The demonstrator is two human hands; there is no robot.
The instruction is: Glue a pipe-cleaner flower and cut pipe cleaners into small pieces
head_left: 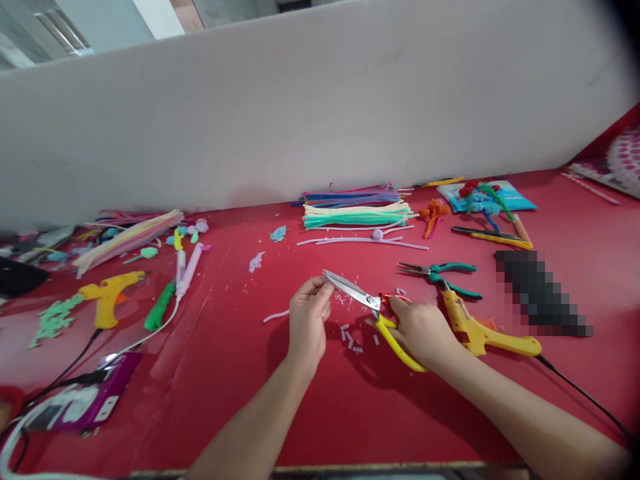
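My right hand (420, 328) grips the yellow handles of a pair of scissors (356, 291), whose steel blades point left and look closed. My left hand (309, 313) pinches its fingers at the blade tips, holding something too small to make out. Several short pale cut bits (350, 337) lie on the red table (350, 407) between my hands. A pale strip (276, 316) lies just left of my left hand.
A yellow glue gun (483, 332) and teal pliers (443, 275) lie right of my right hand. Bundles of pipe cleaners (356, 210) sit behind, against a white partition (320, 107). Another glue gun (107, 297), a green pen (160, 307) and cables lie left.
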